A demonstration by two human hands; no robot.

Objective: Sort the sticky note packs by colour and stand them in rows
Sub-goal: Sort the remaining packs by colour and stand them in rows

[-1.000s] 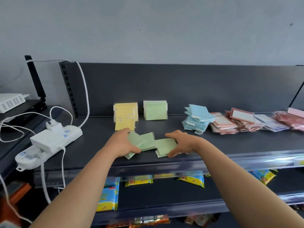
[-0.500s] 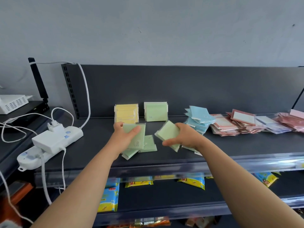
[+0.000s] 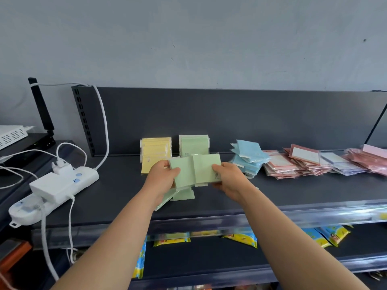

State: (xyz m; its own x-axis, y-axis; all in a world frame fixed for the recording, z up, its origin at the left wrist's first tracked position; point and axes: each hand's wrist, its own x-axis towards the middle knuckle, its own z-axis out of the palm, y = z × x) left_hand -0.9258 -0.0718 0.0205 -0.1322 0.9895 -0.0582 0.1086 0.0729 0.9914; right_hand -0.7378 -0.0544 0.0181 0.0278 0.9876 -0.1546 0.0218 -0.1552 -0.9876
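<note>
My left hand point(image 3: 161, 178) grips one green sticky note pack point(image 3: 182, 174) and my right hand point(image 3: 228, 178) grips another green pack point(image 3: 206, 168); both packs are held upright, side by side and overlapping, above the dark shelf point(image 3: 117, 197). More loose green packs point(image 3: 182, 194) lie flat under my hands. At the back wall stand a yellow row point(image 3: 156, 149) and a green row point(image 3: 193, 144). A blue pile point(image 3: 248, 158), pink packs point(image 3: 293, 164), pale purple packs point(image 3: 339, 164) and more pink packs point(image 3: 368, 159) lie to the right.
A white power strip point(image 3: 52, 185) with plugged adapters and cables lies on the shelf's left end. A black router point(image 3: 41, 114) and a white box point(image 3: 12, 136) sit further left. Yellow and blue packets point(image 3: 240, 239) lie on the lower shelf.
Each hand picked a green pack off the shelf, raised it, and brought the two together side by side in front of the standing rows.
</note>
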